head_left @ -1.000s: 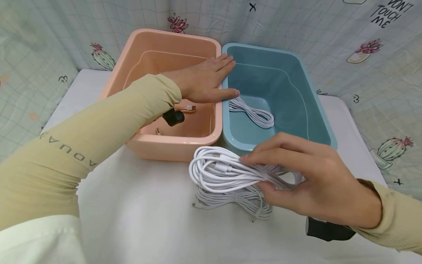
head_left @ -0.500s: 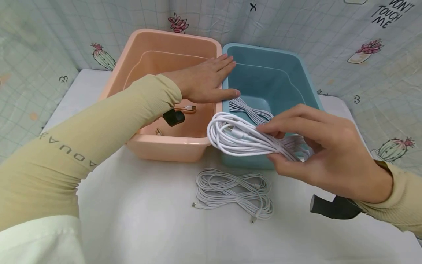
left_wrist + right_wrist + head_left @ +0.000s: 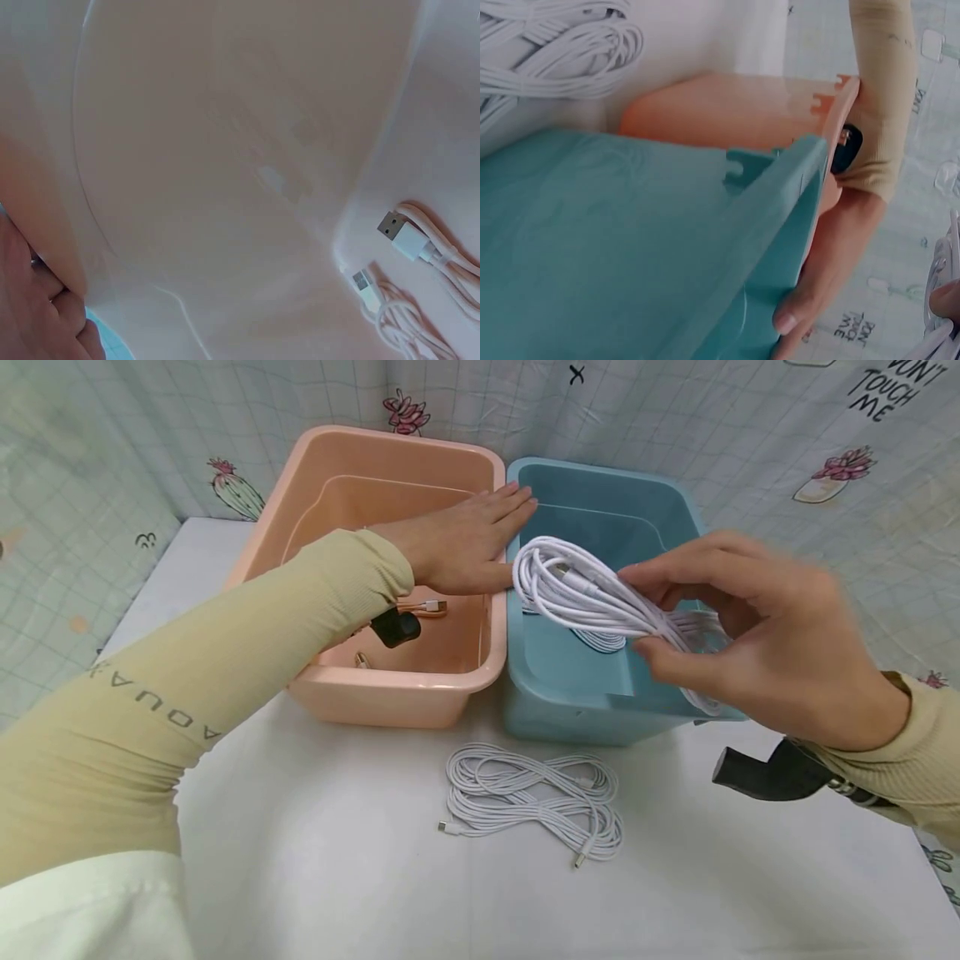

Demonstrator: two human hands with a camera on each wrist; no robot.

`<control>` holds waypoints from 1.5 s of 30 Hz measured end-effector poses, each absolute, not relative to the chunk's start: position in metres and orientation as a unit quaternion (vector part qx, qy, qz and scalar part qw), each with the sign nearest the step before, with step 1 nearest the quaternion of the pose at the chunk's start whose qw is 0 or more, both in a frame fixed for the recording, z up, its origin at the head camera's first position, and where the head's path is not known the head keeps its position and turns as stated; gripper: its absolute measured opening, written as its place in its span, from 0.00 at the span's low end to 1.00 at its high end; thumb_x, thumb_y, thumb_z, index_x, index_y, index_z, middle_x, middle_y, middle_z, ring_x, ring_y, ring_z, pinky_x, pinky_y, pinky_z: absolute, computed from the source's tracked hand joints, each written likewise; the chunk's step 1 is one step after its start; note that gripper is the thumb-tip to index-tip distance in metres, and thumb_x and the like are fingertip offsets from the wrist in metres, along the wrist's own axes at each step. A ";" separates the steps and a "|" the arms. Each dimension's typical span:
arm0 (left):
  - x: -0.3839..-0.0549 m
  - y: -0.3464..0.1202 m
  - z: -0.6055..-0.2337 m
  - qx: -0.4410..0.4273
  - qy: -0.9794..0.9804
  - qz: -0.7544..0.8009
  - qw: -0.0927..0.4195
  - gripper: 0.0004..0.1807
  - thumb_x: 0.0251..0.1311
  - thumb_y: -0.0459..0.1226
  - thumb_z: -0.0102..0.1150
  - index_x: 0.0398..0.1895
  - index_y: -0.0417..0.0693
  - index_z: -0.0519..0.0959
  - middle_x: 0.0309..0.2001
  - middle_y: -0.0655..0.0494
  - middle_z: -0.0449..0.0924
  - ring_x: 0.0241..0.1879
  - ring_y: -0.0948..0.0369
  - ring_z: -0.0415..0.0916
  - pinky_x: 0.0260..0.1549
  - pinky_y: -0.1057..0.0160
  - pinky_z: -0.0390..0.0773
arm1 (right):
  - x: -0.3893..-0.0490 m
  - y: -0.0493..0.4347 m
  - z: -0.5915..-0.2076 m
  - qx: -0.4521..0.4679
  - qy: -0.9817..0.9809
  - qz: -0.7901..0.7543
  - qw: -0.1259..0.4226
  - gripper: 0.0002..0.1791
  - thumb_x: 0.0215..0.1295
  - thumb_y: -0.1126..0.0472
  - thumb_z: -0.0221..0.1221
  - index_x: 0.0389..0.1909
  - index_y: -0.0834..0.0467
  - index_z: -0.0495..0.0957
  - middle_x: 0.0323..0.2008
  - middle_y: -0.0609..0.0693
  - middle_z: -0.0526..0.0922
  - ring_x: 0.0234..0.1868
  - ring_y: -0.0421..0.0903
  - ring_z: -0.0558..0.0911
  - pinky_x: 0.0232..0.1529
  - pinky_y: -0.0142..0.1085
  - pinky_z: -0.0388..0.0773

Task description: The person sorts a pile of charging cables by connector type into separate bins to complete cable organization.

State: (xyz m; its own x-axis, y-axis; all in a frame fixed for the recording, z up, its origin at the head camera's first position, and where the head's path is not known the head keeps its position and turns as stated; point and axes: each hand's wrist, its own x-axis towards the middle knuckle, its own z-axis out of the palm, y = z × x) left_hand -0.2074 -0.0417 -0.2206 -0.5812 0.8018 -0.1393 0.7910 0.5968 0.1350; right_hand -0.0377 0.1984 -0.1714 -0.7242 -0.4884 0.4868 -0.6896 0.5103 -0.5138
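Note:
Above the teal bin (image 3: 570, 677), my right hand (image 3: 765, 635) pinches a coiled white cable (image 3: 585, 593) between thumb and fingers. Its loops hang toward the left, and a connector shows among them. My left hand (image 3: 465, 543) lies with straight fingers across the touching rims of the peach bin (image 3: 390, 681) and the teal bin. Inside the teal bin, another white cable bundle (image 3: 600, 641) is partly hidden behind the held coil. The left wrist view shows two cables in the peach bin, one with a USB plug (image 3: 405, 236), the other a thinner coiled cable (image 3: 397, 315).
On the white table in front of the bins lie coiled white cables (image 3: 532, 802) with metal-tipped ends. A patterned curtain (image 3: 637, 410) stands behind the bins. Black wrist camera mounts (image 3: 772, 772) jut from the sleeves.
My right hand has lifted the coiled cable from above the table cables, up and to the right, over the teal bin. The left hand has stayed on the rims.

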 end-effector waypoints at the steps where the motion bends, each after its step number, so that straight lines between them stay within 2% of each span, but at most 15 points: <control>1: -0.207 -0.042 -0.221 0.447 0.889 0.030 0.092 0.48 0.69 0.63 0.29 0.78 0.40 0.35 0.80 0.45 0.30 0.80 0.49 0.25 0.80 0.50 0.34 | -0.038 0.198 -0.170 0.332 -0.866 0.344 0.145 0.36 0.29 0.87 0.69 0.49 0.67 0.82 0.39 0.58 0.82 0.39 0.39 0.80 0.46 0.21 0.81; 5: -0.207 -0.042 -0.221 0.438 0.893 0.036 0.094 0.49 0.67 0.65 0.30 0.78 0.42 0.35 0.80 0.47 0.30 0.80 0.50 0.25 0.80 0.50 0.35 | -0.044 0.200 -0.169 0.305 -0.885 0.316 0.154 0.37 0.28 0.87 0.70 0.50 0.67 0.82 0.39 0.58 0.82 0.39 0.37 0.80 0.47 0.20 0.80; 12: -0.206 -0.041 -0.222 0.418 0.901 0.046 0.106 0.51 0.65 0.68 0.30 0.78 0.46 0.32 0.80 0.51 0.26 0.80 0.53 0.24 0.79 0.51 0.34 | -0.059 0.203 -0.168 0.293 -0.886 0.322 0.160 0.36 0.33 0.87 0.69 0.52 0.66 0.81 0.45 0.60 0.83 0.40 0.38 0.82 0.50 0.21 0.80; 17: -0.206 -0.042 -0.222 0.413 0.903 0.052 0.109 0.51 0.65 0.68 0.30 0.78 0.48 0.31 0.80 0.52 0.25 0.80 0.54 0.23 0.79 0.51 0.33 | -0.075 0.209 -0.170 0.285 -0.886 0.325 0.170 0.34 0.37 0.85 0.68 0.52 0.65 0.81 0.47 0.52 0.84 0.40 0.39 0.82 0.50 0.20 0.80; 21: -0.206 -0.042 -0.222 0.415 0.902 0.057 0.110 0.51 0.65 0.68 0.30 0.78 0.48 0.31 0.80 0.52 0.25 0.80 0.54 0.23 0.80 0.51 0.34 | -0.085 0.216 -0.175 0.262 -0.897 0.310 0.176 0.33 0.42 0.81 0.69 0.54 0.61 0.81 0.48 0.45 0.83 0.41 0.35 0.82 0.51 0.17 0.77; 32: -0.208 -0.042 -0.222 0.414 0.902 0.056 0.112 0.50 0.65 0.68 0.30 0.78 0.48 0.30 0.79 0.52 0.24 0.80 0.54 0.23 0.79 0.50 0.34 | -0.102 0.215 -0.180 0.214 -0.911 0.311 0.165 0.30 0.47 0.76 0.69 0.55 0.58 0.81 0.46 0.31 0.79 0.41 0.32 0.81 0.51 0.14 0.75; 38: -0.208 -0.042 -0.223 0.416 0.901 0.052 0.113 0.50 0.66 0.67 0.30 0.78 0.47 0.30 0.80 0.51 0.24 0.80 0.54 0.22 0.80 0.50 0.34 | -0.115 0.213 -0.183 0.196 -0.912 0.324 0.158 0.28 0.48 0.74 0.69 0.54 0.58 0.81 0.45 0.35 0.81 0.40 0.33 0.81 0.49 0.14 0.76; 45: -0.208 -0.040 -0.223 0.416 0.901 0.049 0.113 0.50 0.66 0.68 0.29 0.78 0.48 0.30 0.80 0.52 0.23 0.80 0.54 0.22 0.79 0.51 0.33 | -0.129 0.214 -0.187 0.157 -0.927 0.309 0.142 0.28 0.53 0.68 0.69 0.57 0.53 0.80 0.49 0.47 0.83 0.41 0.31 0.81 0.49 0.15 0.77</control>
State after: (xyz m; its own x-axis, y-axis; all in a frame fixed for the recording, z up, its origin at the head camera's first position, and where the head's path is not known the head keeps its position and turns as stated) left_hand -0.2080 -0.0402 -0.2232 -0.6287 0.7604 -0.1627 0.7382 0.6494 0.1827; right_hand -0.1294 0.2144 -0.1874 -0.9104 -0.2022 0.3610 -0.3784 0.7599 -0.5286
